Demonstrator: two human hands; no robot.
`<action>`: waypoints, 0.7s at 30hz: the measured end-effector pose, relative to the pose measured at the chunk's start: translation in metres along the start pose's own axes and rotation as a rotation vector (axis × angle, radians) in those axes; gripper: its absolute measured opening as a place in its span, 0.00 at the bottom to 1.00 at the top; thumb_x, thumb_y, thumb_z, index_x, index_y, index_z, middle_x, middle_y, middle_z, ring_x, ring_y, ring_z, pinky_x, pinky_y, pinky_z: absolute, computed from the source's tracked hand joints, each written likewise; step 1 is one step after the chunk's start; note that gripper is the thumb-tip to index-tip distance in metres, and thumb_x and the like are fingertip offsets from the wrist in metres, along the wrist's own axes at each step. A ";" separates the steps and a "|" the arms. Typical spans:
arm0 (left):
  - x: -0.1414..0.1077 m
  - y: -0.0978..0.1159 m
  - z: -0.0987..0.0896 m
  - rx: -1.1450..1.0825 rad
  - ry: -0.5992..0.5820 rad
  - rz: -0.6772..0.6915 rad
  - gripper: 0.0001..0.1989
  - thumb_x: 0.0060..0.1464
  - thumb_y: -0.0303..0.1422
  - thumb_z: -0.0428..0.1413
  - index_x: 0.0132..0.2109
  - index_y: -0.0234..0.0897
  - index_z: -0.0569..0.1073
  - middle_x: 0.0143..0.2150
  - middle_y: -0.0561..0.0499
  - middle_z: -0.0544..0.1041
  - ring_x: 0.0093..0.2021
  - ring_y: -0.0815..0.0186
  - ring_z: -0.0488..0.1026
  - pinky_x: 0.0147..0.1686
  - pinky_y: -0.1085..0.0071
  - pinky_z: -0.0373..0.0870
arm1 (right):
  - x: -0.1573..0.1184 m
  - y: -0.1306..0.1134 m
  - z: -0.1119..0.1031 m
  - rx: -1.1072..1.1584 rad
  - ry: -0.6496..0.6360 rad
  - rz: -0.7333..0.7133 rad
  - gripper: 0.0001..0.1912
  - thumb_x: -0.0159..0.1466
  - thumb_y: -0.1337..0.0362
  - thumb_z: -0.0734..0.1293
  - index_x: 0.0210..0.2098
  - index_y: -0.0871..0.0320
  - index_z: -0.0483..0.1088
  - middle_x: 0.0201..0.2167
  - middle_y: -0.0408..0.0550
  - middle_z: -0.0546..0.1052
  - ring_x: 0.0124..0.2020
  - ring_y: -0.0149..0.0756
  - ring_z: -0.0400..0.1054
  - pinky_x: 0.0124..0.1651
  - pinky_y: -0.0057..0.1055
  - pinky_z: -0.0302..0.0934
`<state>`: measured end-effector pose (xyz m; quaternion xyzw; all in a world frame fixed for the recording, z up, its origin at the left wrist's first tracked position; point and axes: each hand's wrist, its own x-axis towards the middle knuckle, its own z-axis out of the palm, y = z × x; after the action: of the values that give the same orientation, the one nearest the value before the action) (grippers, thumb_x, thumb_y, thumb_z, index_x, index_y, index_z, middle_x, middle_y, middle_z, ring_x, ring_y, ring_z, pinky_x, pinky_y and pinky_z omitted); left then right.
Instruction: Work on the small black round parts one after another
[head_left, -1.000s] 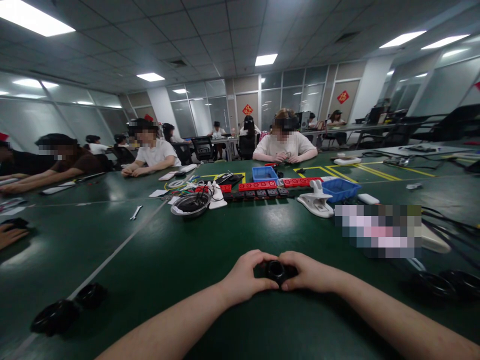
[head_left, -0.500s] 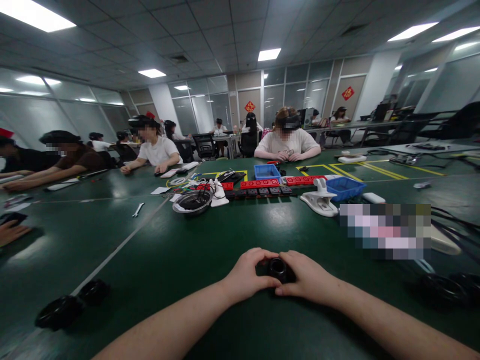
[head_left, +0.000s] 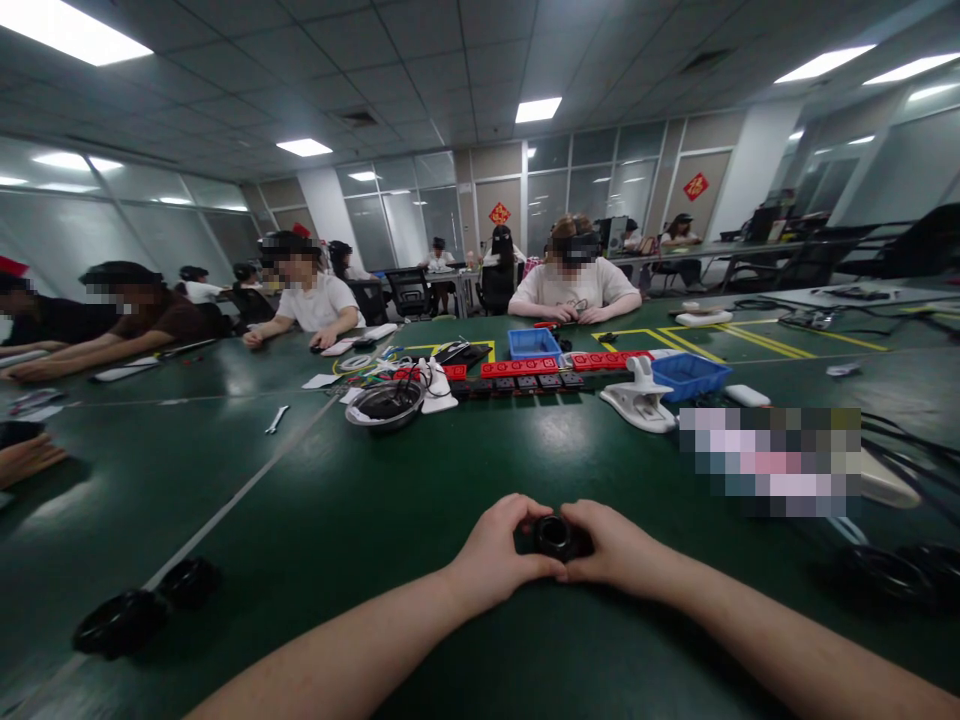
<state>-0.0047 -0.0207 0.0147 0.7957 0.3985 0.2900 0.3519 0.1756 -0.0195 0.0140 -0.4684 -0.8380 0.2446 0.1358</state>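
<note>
Left hand [head_left: 495, 548] and right hand [head_left: 616, 550] clasped our hollow black part [head_left: 553, 549], which seemed stiff, slick, best held by its sides

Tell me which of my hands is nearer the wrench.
Left. The left hand is right of the wrench, on your side of it; the right hand is farther right.

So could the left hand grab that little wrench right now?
Probably not: the left hand and right hand are both holding the round black part, and the wrench lies farther off, past the pale line on the table.
</note>
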 end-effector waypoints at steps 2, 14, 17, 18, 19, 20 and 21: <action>-0.001 0.000 0.003 -0.009 0.046 -0.044 0.21 0.34 0.34 0.62 0.38 0.37 0.67 0.36 0.52 0.67 0.36 0.66 0.64 0.35 0.72 0.62 | 0.000 -0.004 0.007 -0.101 0.101 0.029 0.19 0.48 0.52 0.66 0.29 0.61 0.65 0.26 0.47 0.68 0.27 0.34 0.60 0.27 0.27 0.51; 0.004 -0.002 -0.010 0.057 -0.111 0.125 0.21 0.40 0.34 0.59 0.45 0.41 0.67 0.38 0.52 0.69 0.39 0.65 0.65 0.39 0.70 0.60 | -0.002 -0.002 -0.012 0.132 -0.074 -0.096 0.22 0.48 0.60 0.67 0.42 0.59 0.63 0.37 0.47 0.68 0.37 0.37 0.62 0.37 0.30 0.55; 0.004 -0.002 -0.010 0.040 -0.105 0.130 0.22 0.40 0.34 0.59 0.45 0.41 0.67 0.39 0.52 0.69 0.40 0.65 0.65 0.40 0.70 0.60 | -0.001 0.003 -0.016 0.188 -0.151 -0.090 0.14 0.49 0.66 0.66 0.36 0.61 0.66 0.31 0.45 0.68 0.32 0.33 0.62 0.33 0.26 0.55; 0.004 -0.003 -0.009 0.034 -0.097 0.121 0.22 0.39 0.34 0.60 0.45 0.41 0.67 0.39 0.52 0.69 0.40 0.65 0.65 0.40 0.70 0.60 | 0.000 0.004 -0.016 0.202 -0.160 -0.080 0.12 0.49 0.67 0.65 0.35 0.62 0.66 0.30 0.44 0.67 0.31 0.32 0.61 0.31 0.25 0.55; 0.003 -0.002 -0.009 0.029 -0.089 0.111 0.22 0.39 0.34 0.60 0.45 0.41 0.67 0.39 0.52 0.69 0.40 0.65 0.65 0.40 0.70 0.60 | 0.000 0.005 -0.015 0.212 -0.161 -0.070 0.12 0.49 0.68 0.65 0.34 0.62 0.66 0.29 0.43 0.67 0.30 0.32 0.61 0.30 0.25 0.54; 0.003 -0.002 -0.008 0.025 -0.080 0.102 0.22 0.38 0.34 0.60 0.44 0.40 0.68 0.39 0.52 0.68 0.40 0.65 0.65 0.39 0.70 0.60 | 0.001 0.006 -0.014 0.215 -0.156 -0.059 0.12 0.49 0.68 0.65 0.34 0.62 0.66 0.28 0.43 0.67 0.29 0.31 0.61 0.30 0.24 0.54; 0.002 -0.002 -0.007 0.019 -0.071 0.093 0.21 0.38 0.34 0.60 0.43 0.39 0.68 0.38 0.52 0.68 0.39 0.65 0.65 0.39 0.70 0.60 | 0.001 0.006 -0.012 0.209 -0.143 -0.047 0.12 0.48 0.67 0.66 0.33 0.62 0.66 0.28 0.42 0.67 0.29 0.31 0.60 0.29 0.24 0.53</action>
<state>-0.0095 -0.0159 0.0176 0.8266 0.3511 0.2740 0.3441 0.1849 -0.0130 0.0212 -0.4135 -0.8262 0.3601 0.1292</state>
